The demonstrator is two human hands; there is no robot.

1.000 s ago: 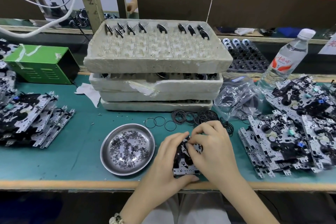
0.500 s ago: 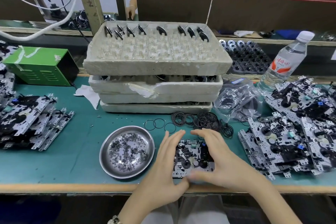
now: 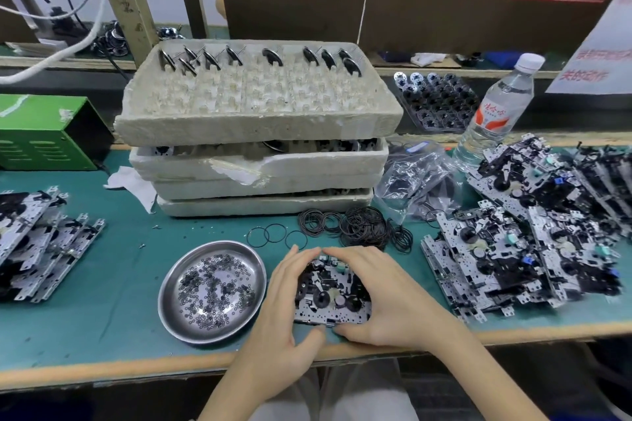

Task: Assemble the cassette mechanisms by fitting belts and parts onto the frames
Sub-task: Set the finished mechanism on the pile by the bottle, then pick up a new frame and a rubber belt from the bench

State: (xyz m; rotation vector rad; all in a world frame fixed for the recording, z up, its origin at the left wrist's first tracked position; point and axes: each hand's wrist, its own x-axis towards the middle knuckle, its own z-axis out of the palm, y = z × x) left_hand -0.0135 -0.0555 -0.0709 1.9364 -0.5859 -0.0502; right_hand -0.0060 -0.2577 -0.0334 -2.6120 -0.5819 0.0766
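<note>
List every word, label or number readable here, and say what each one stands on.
"关的动作": red characters, lower line on the white sign; the line above is blurred and cut off.
Water bottle label: red characters, too blurred to read.
Wooden post: dark handwritten marks, illegible.

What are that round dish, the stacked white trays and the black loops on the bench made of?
Dish: looks like polished steel, with a mirror-like sheen along its rim.
Trays: probably foam, being white and grainy with chipped, crumbling edges.
Loops: likely rubber, being thin, matte black and lying limp in a tangled heap.
</note>
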